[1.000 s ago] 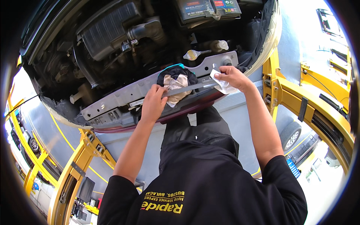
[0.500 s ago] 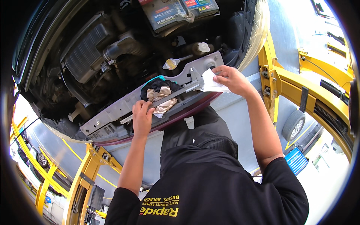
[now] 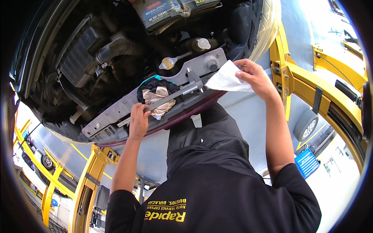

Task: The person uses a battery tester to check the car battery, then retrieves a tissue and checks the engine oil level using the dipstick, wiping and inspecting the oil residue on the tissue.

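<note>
My left hand (image 3: 138, 121) is closed around the beam of a long metal vernier caliper (image 3: 176, 93), held slantwise over the car's grey front crossmember. The caliper's jaws point to the right, toward a white paper or cloth sheet (image 3: 227, 79). That sheet is pinched between the thumb and fingers of my right hand (image 3: 259, 79), apart from the crossmember. Under the caliper, a crumpled beige rag (image 3: 160, 104) and a black cloth (image 3: 147, 88) with a teal edge rest on the crossmember.
Beyond the crossmember (image 3: 108, 120) is the engine bay, with a battery (image 3: 171, 15), a radiator cap (image 3: 168, 63), a white reservoir cap (image 3: 203, 43) and a black ribbed housing (image 3: 79, 56). Yellow lift posts (image 3: 281, 66) stand on both sides. A blue tool chest (image 3: 307, 162) sits at right.
My right hand has drawn the white sheet to the right, away from the caliper's jaws, and more of the sheet shows. My left hand keeps its grip on the caliper. The view has shifted slightly.
</note>
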A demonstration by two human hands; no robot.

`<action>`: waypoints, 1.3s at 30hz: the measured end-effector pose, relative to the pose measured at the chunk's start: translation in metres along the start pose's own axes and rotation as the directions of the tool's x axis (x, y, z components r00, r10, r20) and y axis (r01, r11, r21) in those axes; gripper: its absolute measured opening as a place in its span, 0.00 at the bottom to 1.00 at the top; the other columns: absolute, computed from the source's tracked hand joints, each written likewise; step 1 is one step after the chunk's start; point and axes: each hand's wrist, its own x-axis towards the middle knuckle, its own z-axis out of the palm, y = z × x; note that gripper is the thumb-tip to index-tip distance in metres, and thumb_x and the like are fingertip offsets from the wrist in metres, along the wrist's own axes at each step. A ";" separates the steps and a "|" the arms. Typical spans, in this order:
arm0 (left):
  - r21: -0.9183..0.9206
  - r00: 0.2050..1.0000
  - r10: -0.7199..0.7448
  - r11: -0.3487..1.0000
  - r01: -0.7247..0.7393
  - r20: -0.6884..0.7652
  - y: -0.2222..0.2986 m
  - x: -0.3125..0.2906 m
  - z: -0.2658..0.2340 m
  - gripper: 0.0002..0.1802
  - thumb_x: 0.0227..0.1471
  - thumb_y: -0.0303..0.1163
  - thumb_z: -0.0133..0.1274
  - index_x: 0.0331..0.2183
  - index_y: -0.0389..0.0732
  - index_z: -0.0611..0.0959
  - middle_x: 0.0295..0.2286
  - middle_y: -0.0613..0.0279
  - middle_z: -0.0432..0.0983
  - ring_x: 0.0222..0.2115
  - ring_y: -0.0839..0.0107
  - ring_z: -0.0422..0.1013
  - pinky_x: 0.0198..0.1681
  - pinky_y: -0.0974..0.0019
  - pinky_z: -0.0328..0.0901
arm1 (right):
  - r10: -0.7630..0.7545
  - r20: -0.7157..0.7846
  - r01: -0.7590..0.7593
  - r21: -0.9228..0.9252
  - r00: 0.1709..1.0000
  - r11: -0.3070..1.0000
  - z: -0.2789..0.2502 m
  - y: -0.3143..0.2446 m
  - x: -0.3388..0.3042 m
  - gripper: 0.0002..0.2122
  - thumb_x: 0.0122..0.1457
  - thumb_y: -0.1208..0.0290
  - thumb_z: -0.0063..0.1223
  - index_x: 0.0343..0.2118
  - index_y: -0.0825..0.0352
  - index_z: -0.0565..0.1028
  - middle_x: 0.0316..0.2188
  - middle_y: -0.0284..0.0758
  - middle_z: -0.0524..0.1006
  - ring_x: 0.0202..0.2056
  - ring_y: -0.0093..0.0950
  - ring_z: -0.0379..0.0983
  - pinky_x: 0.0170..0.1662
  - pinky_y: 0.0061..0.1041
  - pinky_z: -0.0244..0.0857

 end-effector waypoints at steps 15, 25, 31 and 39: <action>-0.863 0.853 -0.397 0.230 0.450 0.339 0.152 0.016 -0.014 0.30 0.63 0.51 0.52 0.57 0.39 0.74 0.56 0.54 0.70 0.58 0.60 0.66 0.60 0.54 0.62 | 0.002 0.348 -0.239 0.637 0.937 0.733 0.042 -0.064 -0.011 0.19 0.62 0.72 0.58 0.55 0.66 0.71 0.42 0.34 0.80 0.39 0.22 0.80 0.42 0.22 0.76; -0.844 0.930 -0.203 -0.510 0.166 0.306 0.204 0.066 0.015 0.27 0.64 0.42 0.55 0.58 0.37 0.72 0.52 0.60 0.75 0.53 0.68 0.73 0.60 0.56 0.67 | -0.028 0.346 -0.148 0.472 0.938 0.869 0.101 -0.097 -0.026 0.16 0.65 0.72 0.57 0.53 0.69 0.70 0.42 0.36 0.78 0.44 0.21 0.75 0.48 0.22 0.69; -0.807 0.956 -0.161 -0.581 0.108 0.244 0.178 0.070 0.018 0.26 0.67 0.44 0.46 0.59 0.39 0.71 0.54 0.57 0.74 0.55 0.64 0.72 0.59 0.55 0.66 | -0.468 0.217 0.515 -0.411 0.857 0.752 0.121 -0.107 -0.052 0.17 0.60 0.74 0.60 0.51 0.72 0.71 0.37 0.42 0.76 0.37 0.32 0.77 0.41 0.28 0.71; -0.365 0.987 0.146 -0.917 0.163 0.072 0.149 0.071 0.008 0.42 0.64 0.57 0.44 0.69 0.45 0.55 0.67 0.47 0.51 0.67 0.44 0.50 0.69 0.37 0.49 | -0.397 0.518 0.653 -0.598 0.757 0.464 0.168 -0.126 -0.104 0.26 0.56 0.67 0.61 0.57 0.71 0.70 0.48 0.43 0.72 0.45 0.40 0.72 0.51 0.36 0.68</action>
